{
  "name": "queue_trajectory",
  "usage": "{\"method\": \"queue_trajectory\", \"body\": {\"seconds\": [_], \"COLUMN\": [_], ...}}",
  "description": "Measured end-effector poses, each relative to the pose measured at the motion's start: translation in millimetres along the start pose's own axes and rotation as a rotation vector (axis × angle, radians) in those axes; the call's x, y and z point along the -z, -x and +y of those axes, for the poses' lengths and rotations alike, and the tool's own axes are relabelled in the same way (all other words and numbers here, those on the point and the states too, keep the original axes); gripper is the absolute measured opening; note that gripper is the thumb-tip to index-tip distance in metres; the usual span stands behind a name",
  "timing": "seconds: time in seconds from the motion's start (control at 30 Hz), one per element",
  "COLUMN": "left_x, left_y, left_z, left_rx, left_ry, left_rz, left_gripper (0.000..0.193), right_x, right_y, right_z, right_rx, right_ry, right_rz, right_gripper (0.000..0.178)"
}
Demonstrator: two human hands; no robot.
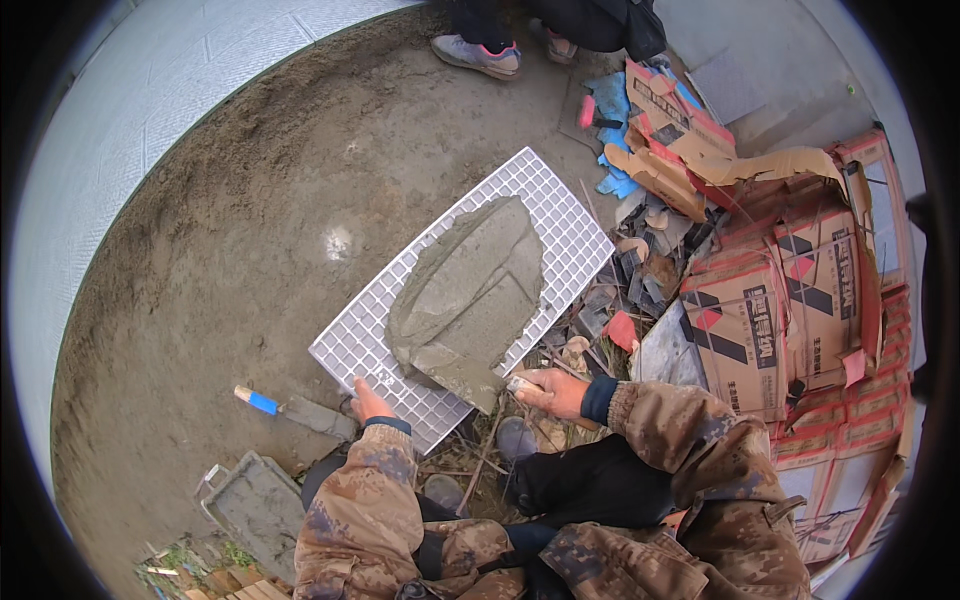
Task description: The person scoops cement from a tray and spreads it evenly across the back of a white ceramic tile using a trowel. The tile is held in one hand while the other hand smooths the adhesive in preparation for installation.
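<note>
A pale tile [355, 335] with a raised grid on its upturned back lies at a slant before me. Thick wet grey mortar [480, 265] covers its middle, with ridges and smoothed patches. My left hand [370, 402] is closed on the tile's near left edge, the thumb over the grid. In my right hand [555, 393] is the handle of a trowel, gripped at the tile's near right edge. The trowel's blade [465, 375] is coated in mortar and rests against the near end of the mortar layer.
Left of me lie another trowel with a blue-tipped handle [258, 401] and a grey mortar tub [255, 500]. Cardboard boxes [745, 335] are stacked at right, beside rubble [650, 270] and torn packaging [665, 130]. A person's shoe [478, 57] stands on the far ground.
</note>
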State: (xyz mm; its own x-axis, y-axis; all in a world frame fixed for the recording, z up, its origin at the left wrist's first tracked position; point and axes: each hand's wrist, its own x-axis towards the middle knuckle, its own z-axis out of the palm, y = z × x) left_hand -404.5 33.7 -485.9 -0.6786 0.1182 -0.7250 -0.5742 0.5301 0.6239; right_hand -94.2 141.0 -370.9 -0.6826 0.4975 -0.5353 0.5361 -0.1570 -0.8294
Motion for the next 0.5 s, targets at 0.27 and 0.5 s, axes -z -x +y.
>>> {"method": "queue_trajectory", "body": {"seconds": [0.27,0.5], "left_x": [2,2], "left_y": [-2,14], "left_z": [0,14], "left_rx": [-0.045,-0.031], "left_ry": [0.008,-0.052], "left_rz": [-0.042,0.005], "left_gripper": [0.092,0.089], "right_x": [29,40], "right_y": [-21,-48], "right_z": [-31,-33], "right_rx": [0.357,0.180], "right_ry": [1.189,0.734], "right_rz": [0.116,0.434], "right_gripper": [0.056,0.051]}}
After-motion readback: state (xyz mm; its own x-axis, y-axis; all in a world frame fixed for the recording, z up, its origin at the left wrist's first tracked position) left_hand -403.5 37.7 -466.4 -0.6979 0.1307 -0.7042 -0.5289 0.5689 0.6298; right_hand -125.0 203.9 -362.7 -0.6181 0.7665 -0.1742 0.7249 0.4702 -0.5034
